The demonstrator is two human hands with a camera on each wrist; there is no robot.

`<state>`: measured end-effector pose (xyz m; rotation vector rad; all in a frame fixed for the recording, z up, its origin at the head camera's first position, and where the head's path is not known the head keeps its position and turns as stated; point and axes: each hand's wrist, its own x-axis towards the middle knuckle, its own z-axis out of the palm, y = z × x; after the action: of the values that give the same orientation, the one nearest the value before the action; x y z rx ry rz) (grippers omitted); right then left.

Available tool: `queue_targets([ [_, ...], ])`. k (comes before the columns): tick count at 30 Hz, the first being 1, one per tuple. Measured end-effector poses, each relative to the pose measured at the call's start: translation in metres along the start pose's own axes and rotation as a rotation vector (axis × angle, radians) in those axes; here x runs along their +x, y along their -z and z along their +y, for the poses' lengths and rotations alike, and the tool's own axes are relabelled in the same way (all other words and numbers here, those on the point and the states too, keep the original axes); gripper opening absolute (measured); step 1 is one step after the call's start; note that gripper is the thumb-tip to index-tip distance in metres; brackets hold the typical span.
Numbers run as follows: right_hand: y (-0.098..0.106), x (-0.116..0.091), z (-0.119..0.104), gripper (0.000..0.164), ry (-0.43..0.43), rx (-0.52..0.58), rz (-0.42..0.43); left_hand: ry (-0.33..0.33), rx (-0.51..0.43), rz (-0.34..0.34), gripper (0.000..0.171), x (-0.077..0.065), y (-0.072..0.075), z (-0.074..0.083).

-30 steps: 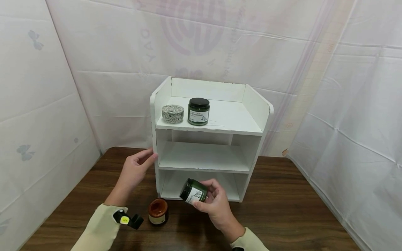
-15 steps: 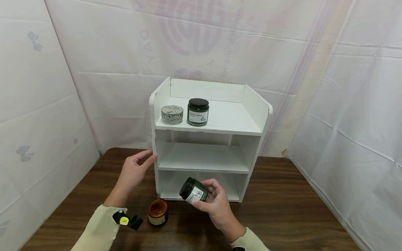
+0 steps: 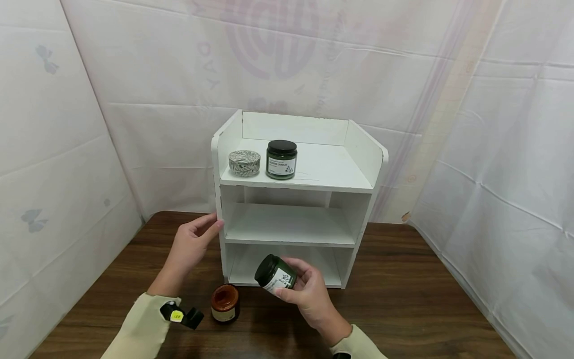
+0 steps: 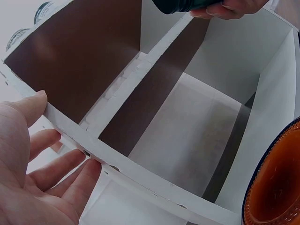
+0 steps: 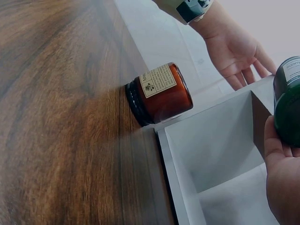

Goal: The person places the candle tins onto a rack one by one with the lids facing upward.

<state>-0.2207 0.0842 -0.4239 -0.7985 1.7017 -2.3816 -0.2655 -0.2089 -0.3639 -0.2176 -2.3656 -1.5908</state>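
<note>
- The right hand (image 3: 310, 293) grips the green jar (image 3: 279, 277), with its thumb on the white label (image 3: 281, 279).
- From the palm, the jar sticks out to the left. It is tipped over: the black lid (image 3: 266, 268) points left and the bottom end is by the hand, so its long way goes mostly left to right.
- The jar is held up in front of the shelf (image 3: 289, 223), near the low front edge. The right hand is nearer to it.
- The left hand (image 3: 189, 248) has no jar. Its thumb touches the shelf's left front edge, and its loose fingers are along the outer side.
- The brown jar (image 3: 225, 304) stands on the table (image 3: 412, 304), near the shelf's bottom left front corner.
- Up top, near the front edge, the tin (image 3: 244, 163) sits by the left corner, with another jar (image 3: 281, 160) just beside it.
</note>
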Motion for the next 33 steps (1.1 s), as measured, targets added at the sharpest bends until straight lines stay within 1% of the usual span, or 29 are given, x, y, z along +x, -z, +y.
queue_targets([
  [9,-0.002,0.0013,-0.0009,0.076,-0.02,-0.007,0.025,-0.002,0.0,0.002,0.06,0.0,0.0006,0.0002],
  [20,-0.0023,0.0014,-0.0005,0.078,-0.031,-0.01,0.032,0.004,-0.003,-0.007,0.061,0.0003,0.0009,-0.0004],
  [26,-0.0001,0.001,0.0009,0.072,-0.042,-0.071,0.048,0.0,-0.005,-0.01,0.06,-0.0002,0.0008,-0.0002],
  [33,0.001,-0.0008,-0.0011,0.068,-0.014,-0.136,0.044,-0.001,-0.001,-0.008,0.06,-0.0007,0.0012,0.0004],
])
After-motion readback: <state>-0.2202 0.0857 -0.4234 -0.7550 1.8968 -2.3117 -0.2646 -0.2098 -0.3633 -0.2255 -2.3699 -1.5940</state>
